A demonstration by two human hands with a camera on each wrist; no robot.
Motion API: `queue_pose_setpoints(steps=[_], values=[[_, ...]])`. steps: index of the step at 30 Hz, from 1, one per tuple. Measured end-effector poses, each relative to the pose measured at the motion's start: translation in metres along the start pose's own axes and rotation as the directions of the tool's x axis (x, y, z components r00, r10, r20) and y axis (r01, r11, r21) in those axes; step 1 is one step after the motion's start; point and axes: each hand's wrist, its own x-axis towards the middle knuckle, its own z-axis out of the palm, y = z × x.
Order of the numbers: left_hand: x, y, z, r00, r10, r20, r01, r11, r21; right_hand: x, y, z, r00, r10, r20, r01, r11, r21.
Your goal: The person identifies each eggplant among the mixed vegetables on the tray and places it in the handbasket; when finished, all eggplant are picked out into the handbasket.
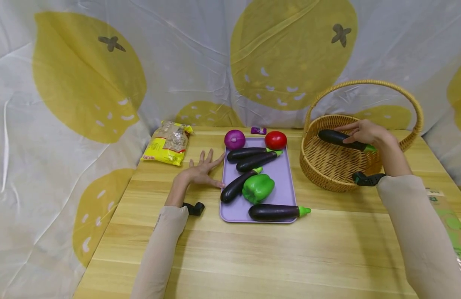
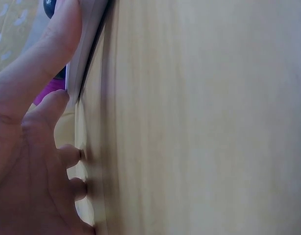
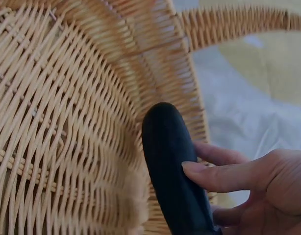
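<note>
Right hand [image 1: 366,133] grips a smooth, blackish, green-tipped eggplant [image 1: 330,136] over the wicker basket [image 1: 318,177]; left hand [image 1: 199,172] splays wide beside the lilac tray [image 1: 283,187]!

From my end I see a near-black eggplant [image 1: 337,138] with a green tip, pinched in the right hand [image 1: 368,132] over the inside of the round wicker basket [image 1: 322,176], far right; blunt end left, green end right and a bit nearer. Flat lilac tray [image 1: 284,178] sits mid-scene, long sides near-to-far.
</note>
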Motion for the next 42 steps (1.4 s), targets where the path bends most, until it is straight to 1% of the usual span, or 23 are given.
queue_pose_setpoints(steps=[7, 13, 19, 24, 26, 29, 34, 37, 41, 42], values=[[0.000, -0.001, 0.003, 1.000, 0.007, -0.004, -0.007, 1.000, -0.001, 0.016, 0.020, -0.002, 1.000, 0.024, 0.009, -0.025, 0.999, 0.028], [0.001, -0.002, 0.003, 1.000, 0.013, -0.006, -0.013, 1.000, -0.007, 0.027, 0.036, -0.002, 1.000, 0.018, -0.002, -0.018, 0.998, 0.065], [0.002, -0.003, 0.004, 1.000, 0.010, -0.001, -0.010, 1.000, -0.020, 0.031, 0.042, -0.003, 1.000, 0.024, -0.005, -0.024, 0.997, 0.076], [0.000, -0.002, 0.003, 1.000, 0.004, -0.007, -0.004, 1.000, -0.018, 0.032, 0.042, -0.003, 1.000, 0.030, -0.003, -0.029, 0.996, 0.090], [-0.001, -0.002, 0.003, 1.000, 0.009, -0.009, -0.009, 1.000, -0.015, 0.032, 0.042, -0.004, 0.999, 0.033, -0.007, -0.032, 0.996, 0.081], [-0.002, -0.001, 0.002, 1.000, 0.013, -0.008, -0.013, 1.000, -0.011, 0.032, 0.042, -0.004, 0.999, 0.036, -0.019, -0.035, 0.995, 0.094], [-0.002, -0.001, 0.002, 1.000, 0.010, -0.006, -0.010, 1.000, -0.006, 0.032, 0.036, -0.002, 0.998, 0.004, -0.057, 0.004, 0.991, 0.133], [-0.002, -0.002, 0.002, 1.000, 0.004, -0.006, -0.004, 1.000, -0.005, 0.027, 0.027, -0.002, 0.997, -0.018, -0.074, 0.025, 0.996, 0.089], [-0.002, -0.002, 0.002, 1.000, 0.012, -0.006, -0.012, 1.000, -0.002, 0.008, 0.010, -0.002, 0.996, -0.071, -0.047, 0.070, 0.997, -0.013], [-0.001, -0.001, 0.002, 1.000, 0.014, -0.005, -0.014, 1.000, -0.003, 0.002, 0.006, -0.001, 0.995, -0.094, -0.037, 0.093, 0.995, -0.031]])
